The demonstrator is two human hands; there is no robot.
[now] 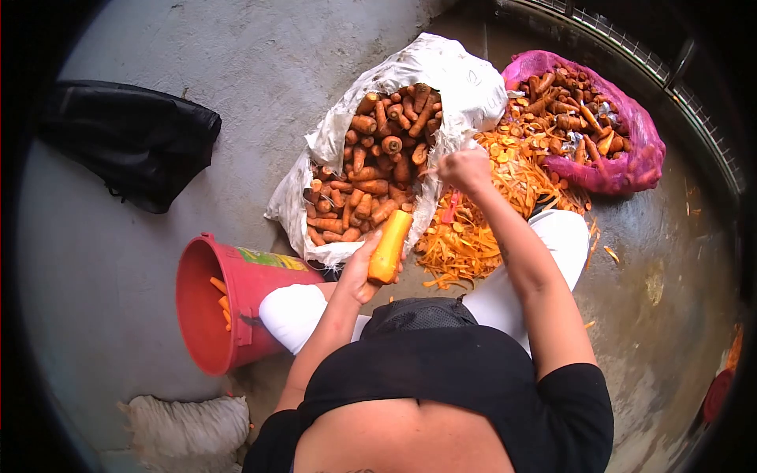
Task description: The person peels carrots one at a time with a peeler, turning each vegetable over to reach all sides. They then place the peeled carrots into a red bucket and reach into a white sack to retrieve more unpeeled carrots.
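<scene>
My left hand is wrapped round a peeled orange carrot, held upright-slanting above my lap. Farther forward and to the right, my right hand is closed beside the edge of the white sack; a red tool shows just below it, and whether the fingers hold it I cannot tell. Unpeeled carrots fill the sack's open mouth. Orange peelings are heaped on the floor right of the sack, under my right forearm.
A red bucket lies tilted at the left with a few peeled carrots inside. Black cloth is at the upper left, a pink mesh sack of carrot pieces at the upper right, and a pale sack at the lower left.
</scene>
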